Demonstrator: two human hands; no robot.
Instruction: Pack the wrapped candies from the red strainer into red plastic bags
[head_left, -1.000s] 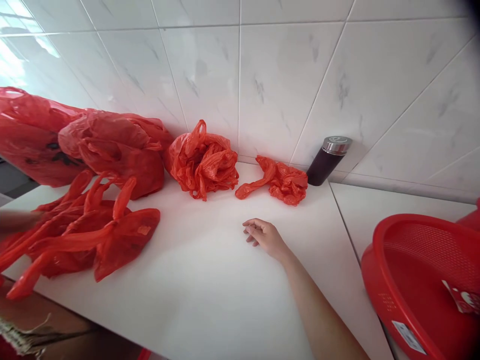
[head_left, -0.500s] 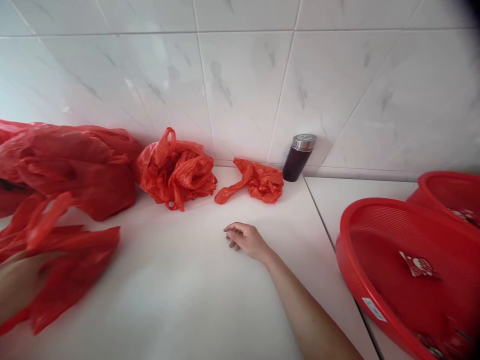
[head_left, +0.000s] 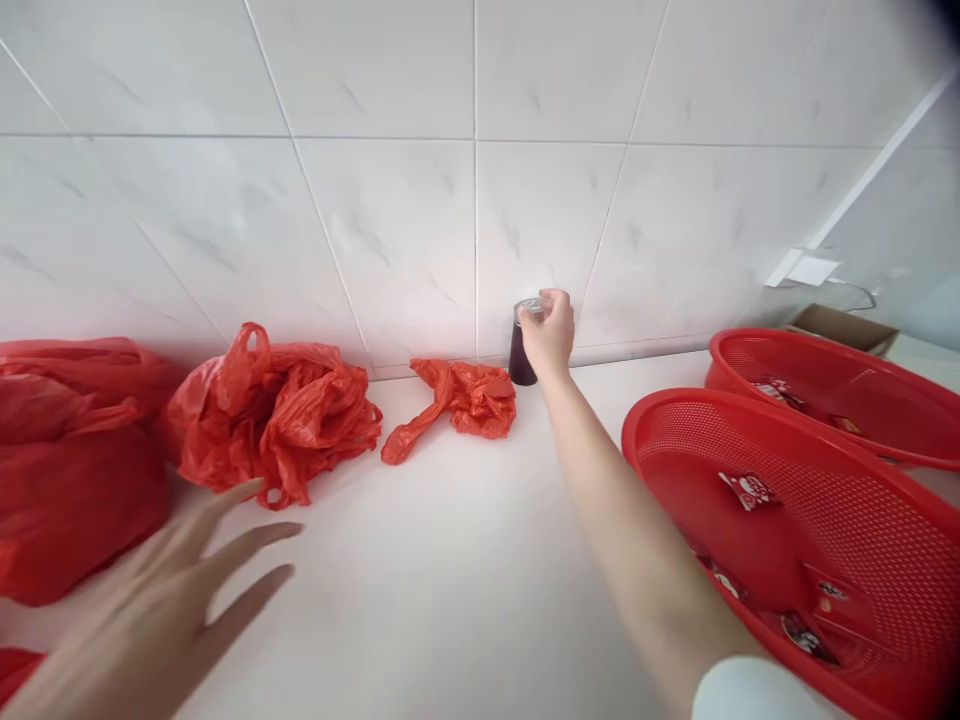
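A dark flask (head_left: 523,352) with a silver lid stands upright against the tiled wall. My right hand (head_left: 550,330) is closed around its lid from the right side. On the left, my left hand (head_left: 169,590) is held above the white table with fingers spread, holding nothing. Its fingertips come near a crumpled bundle of red plastic bags (head_left: 281,415). A smaller twisted red plastic bag (head_left: 480,400) lies just left of the flask.
A large full red bag (head_left: 82,480) sits at the far left. Two red plastic baskets (head_left: 885,510) with a few small wrapped packets stand on the right. Behind them are a cardboard box (head_left: 847,325) and a white wall socket (head_left: 810,268).
My right hand has reached forward and taken hold of the flask's lid. My left hand has let go of a red plastic bag and opened. The view has turned right.
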